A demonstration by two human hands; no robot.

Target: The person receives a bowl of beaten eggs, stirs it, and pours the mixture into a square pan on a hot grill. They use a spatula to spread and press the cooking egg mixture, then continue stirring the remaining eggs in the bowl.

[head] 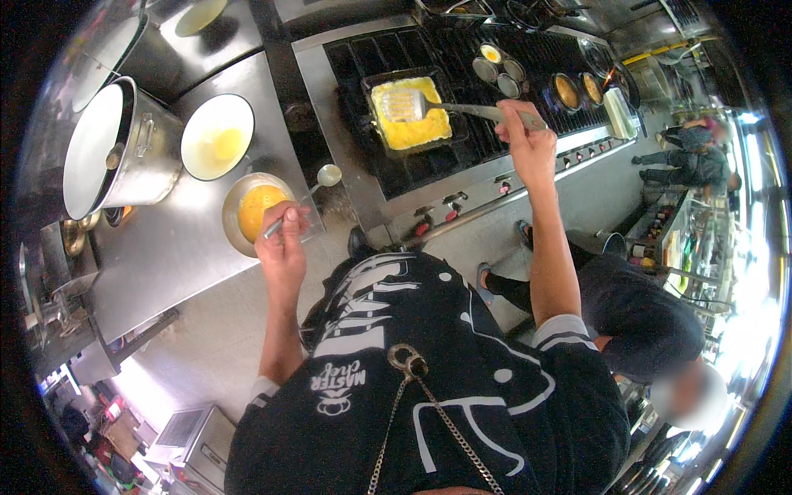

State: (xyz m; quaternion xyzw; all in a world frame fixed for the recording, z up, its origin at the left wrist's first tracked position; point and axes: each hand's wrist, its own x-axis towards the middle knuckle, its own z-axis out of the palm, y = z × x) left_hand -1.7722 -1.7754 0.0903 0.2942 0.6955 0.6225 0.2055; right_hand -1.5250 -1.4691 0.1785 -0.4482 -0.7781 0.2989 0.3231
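My right hand (526, 139) grips the handle of a slotted metal turner (405, 106). The turner's blade lies over a yellow egg sheet (411, 134) in a square dark pan (456, 83) on the stove; whether it touches the egg is hard to tell. In my left hand (281, 238) is the handle of a metal spoon or small ladle (328, 176). Its bowl hangs past the counter's edge, in the gap beside the stove. Under my left fingers stands a metal bowl (232, 216) of beaten egg (255, 207), partly hidden by the hand.
A white bowl (201, 127) with some yellow liquid and a large metal pot (151, 154) stand on the steel counter (161, 260). Round molds (508, 85), one holding an egg, and two small round pans (566, 91) are on the stove. A person (643, 315) is close at my right.
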